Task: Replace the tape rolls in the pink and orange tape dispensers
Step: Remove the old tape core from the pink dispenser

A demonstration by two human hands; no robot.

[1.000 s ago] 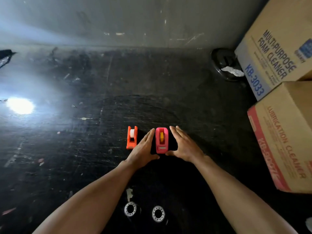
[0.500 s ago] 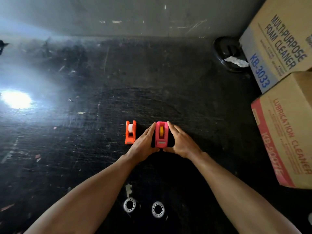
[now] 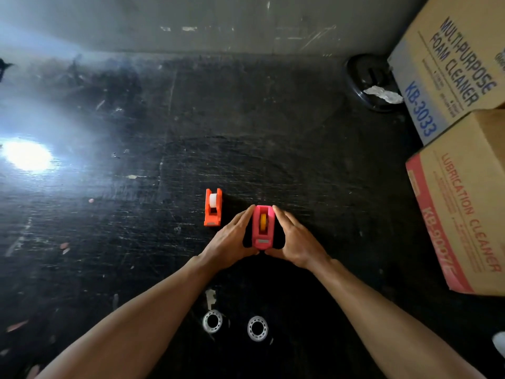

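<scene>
A pink tape dispenser with a yellowish roll in it stands on the black table. My left hand presses its left side and my right hand its right side, thumbs meeting under its near end. To its left an orange tape dispenser holds a white roll and stands alone. Two clear tape rolls, one on the left and one on the right, lie flat near me between my forearms.
Two cardboard boxes stand at the right: a foam cleaner box behind and a lubrication cleaner box in front. A black round object with white paper sits by the back wall. Bright glare marks the table's left.
Both hands have closed in from either side onto the pink dispenser and now hold it. The orange dispenser and the loose rolls have not moved.
</scene>
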